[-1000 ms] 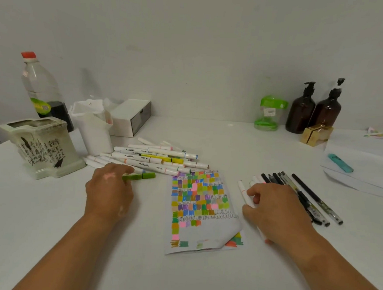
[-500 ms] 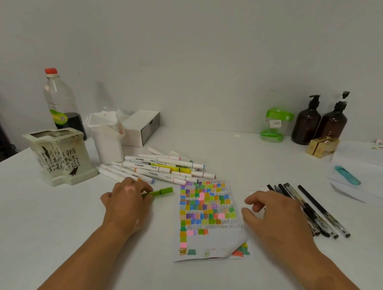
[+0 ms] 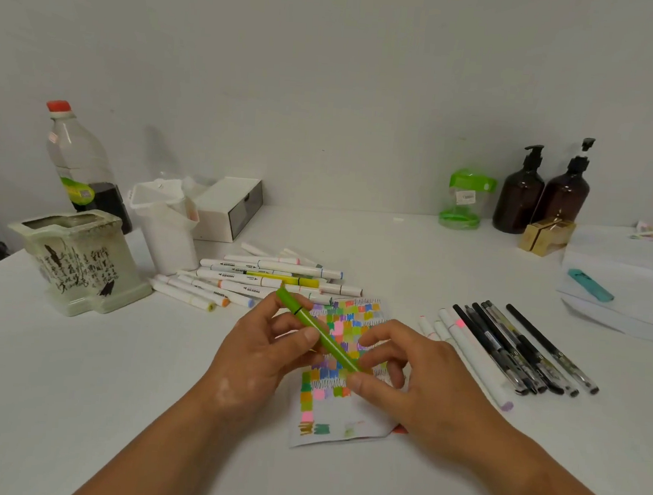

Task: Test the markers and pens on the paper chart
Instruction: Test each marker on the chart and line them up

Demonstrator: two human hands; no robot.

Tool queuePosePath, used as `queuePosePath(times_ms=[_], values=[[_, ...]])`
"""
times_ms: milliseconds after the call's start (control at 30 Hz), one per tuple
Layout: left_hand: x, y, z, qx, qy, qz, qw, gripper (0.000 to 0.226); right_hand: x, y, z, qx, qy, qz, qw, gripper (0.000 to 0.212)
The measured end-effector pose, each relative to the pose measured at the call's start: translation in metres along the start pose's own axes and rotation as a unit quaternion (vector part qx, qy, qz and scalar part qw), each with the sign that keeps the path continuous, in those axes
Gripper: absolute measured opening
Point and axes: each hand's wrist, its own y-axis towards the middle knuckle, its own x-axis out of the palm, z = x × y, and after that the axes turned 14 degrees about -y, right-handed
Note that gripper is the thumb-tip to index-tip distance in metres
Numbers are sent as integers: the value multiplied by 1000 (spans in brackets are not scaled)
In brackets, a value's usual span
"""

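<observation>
Green marker [image 3: 319, 333], with a dark ring near its far end, slants from 11 to 5 o'clock above the chart [image 3: 328, 413]. The left hand [image 3: 259, 354] grips its middle and the right hand [image 3: 423, 385] pinches its near end. White markers [image 3: 260, 281] lie at 11, pens [image 3: 511, 349] at 3, bare table [image 3: 114, 387] at 8.

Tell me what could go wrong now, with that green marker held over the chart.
1. The left hand and right hand grip the green marker above the paper chart; a cap jerking free could streak filled squares.
2. Nothing pins the chart, and its near corner is folded, so it may slide under a stroke.
</observation>
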Motion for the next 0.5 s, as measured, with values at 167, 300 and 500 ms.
queuePosePath(times_ms=[167,300,500], values=[[2,-1,2,-11,-30,-35,999,30,0,-1,0,48,121,14,991,21],[0,-9,11,55,183,3,982,23,-12,0,6,66,143,65,985,24],[15,-14,0,203,504,-102,833,32,-11,0,-4,47,246,48,967,17]])
